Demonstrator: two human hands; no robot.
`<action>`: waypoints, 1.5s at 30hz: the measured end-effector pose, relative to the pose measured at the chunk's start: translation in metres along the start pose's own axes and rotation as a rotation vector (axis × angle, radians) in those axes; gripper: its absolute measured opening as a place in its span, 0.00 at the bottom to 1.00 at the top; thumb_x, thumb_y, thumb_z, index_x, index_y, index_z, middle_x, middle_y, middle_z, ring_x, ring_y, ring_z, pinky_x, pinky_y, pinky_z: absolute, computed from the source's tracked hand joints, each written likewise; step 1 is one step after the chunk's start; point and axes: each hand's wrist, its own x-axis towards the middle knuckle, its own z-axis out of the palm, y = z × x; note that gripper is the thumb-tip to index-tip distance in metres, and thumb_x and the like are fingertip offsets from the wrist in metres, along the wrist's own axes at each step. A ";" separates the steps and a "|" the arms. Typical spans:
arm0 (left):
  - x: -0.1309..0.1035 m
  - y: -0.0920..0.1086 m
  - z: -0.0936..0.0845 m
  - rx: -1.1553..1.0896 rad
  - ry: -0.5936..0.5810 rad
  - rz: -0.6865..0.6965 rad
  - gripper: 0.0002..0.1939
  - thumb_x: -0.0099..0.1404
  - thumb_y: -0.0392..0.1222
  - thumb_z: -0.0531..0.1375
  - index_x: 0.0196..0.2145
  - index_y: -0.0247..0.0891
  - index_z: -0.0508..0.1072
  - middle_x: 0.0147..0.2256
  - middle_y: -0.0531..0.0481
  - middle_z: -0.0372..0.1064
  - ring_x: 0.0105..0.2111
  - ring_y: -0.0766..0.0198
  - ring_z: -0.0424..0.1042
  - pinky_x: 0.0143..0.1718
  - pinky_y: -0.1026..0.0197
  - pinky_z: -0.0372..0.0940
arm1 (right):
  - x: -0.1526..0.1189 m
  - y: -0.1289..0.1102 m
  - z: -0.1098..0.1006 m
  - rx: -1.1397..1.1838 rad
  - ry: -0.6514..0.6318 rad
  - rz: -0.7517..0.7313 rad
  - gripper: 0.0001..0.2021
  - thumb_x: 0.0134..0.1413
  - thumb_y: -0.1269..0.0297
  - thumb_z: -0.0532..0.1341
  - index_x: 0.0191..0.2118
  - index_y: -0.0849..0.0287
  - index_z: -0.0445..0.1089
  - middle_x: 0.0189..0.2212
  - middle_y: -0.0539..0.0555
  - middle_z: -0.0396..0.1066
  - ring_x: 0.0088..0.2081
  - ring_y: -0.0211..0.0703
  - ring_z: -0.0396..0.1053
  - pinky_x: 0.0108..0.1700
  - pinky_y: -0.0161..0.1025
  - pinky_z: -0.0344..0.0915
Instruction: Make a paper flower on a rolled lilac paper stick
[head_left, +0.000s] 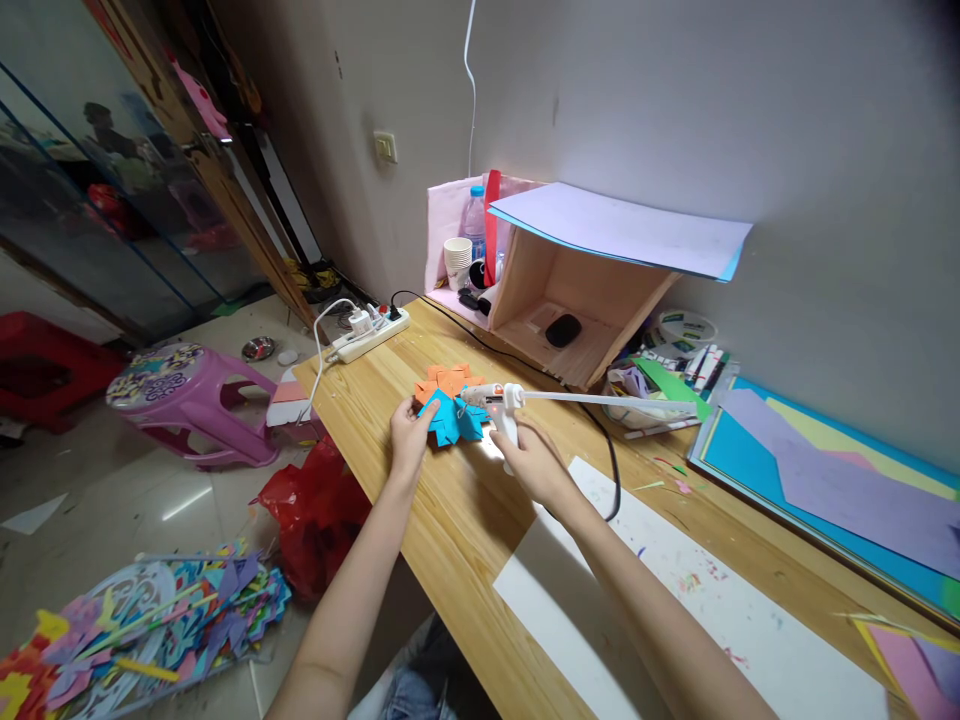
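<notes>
Wood-grained, the desk [450, 540] is topped along its far edge by an open box [589, 285]. A white glue gun [508, 410] (a long stick is held in its back) is clamped in the right hand [536, 462]. Toward the desk's left corner, an orange-and-blue paper piece [448, 415] is pinched by the left hand [409, 437]; whether it is touched by the nozzle [471, 395] cannot be told.

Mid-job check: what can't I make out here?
Head view throughout:
Left hand: some fingertips hidden beneath the folded paper.
Glue gun: whether nozzle touches that paper, too small to tell.
White sheet: partly hidden by the right arm.
Paper stack: cut off by right edge.
</notes>
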 end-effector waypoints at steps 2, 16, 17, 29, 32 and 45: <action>0.001 -0.001 -0.001 -0.010 0.014 0.005 0.15 0.45 0.41 0.66 0.32 0.32 0.71 0.31 0.47 0.73 0.30 0.64 0.70 0.33 0.63 0.64 | 0.000 0.000 0.000 -0.012 -0.009 -0.002 0.16 0.54 0.54 0.47 0.27 0.58 0.64 0.23 0.50 0.64 0.25 0.40 0.61 0.28 0.34 0.53; 0.005 -0.007 -0.004 -0.013 0.076 0.040 0.15 0.48 0.40 0.64 0.36 0.32 0.72 0.36 0.45 0.72 0.35 0.62 0.71 0.37 0.63 0.65 | -0.005 -0.005 -0.005 -0.086 -0.133 -0.010 0.14 0.53 0.59 0.48 0.35 0.58 0.68 0.28 0.52 0.68 0.29 0.41 0.63 0.31 0.35 0.54; 0.006 -0.007 -0.004 -0.019 0.084 0.036 0.15 0.48 0.40 0.64 0.35 0.33 0.72 0.36 0.45 0.72 0.35 0.62 0.71 0.37 0.63 0.64 | -0.005 -0.005 -0.005 -0.094 -0.137 -0.006 0.14 0.52 0.59 0.48 0.34 0.58 0.67 0.27 0.51 0.67 0.28 0.41 0.63 0.31 0.35 0.54; 0.005 -0.006 -0.005 0.006 0.128 0.038 0.15 0.49 0.41 0.63 0.35 0.34 0.71 0.35 0.46 0.72 0.34 0.62 0.71 0.36 0.62 0.64 | -0.010 -0.008 -0.007 -0.174 -0.179 0.029 0.11 0.52 0.60 0.48 0.25 0.58 0.60 0.20 0.49 0.60 0.22 0.37 0.58 0.25 0.33 0.48; 0.006 -0.007 -0.006 0.013 0.127 0.048 0.15 0.49 0.41 0.63 0.35 0.34 0.71 0.36 0.46 0.72 0.34 0.62 0.70 0.36 0.62 0.64 | -0.010 -0.011 -0.008 -0.198 -0.194 0.045 0.11 0.52 0.59 0.48 0.24 0.58 0.58 0.20 0.49 0.60 0.23 0.37 0.59 0.24 0.33 0.48; 0.005 -0.006 -0.007 -0.020 0.133 0.037 0.14 0.49 0.41 0.63 0.35 0.35 0.71 0.37 0.46 0.72 0.36 0.62 0.71 0.38 0.62 0.64 | -0.012 -0.013 -0.011 -0.181 -0.227 0.044 0.10 0.52 0.60 0.48 0.26 0.57 0.59 0.22 0.48 0.61 0.23 0.37 0.60 0.25 0.33 0.47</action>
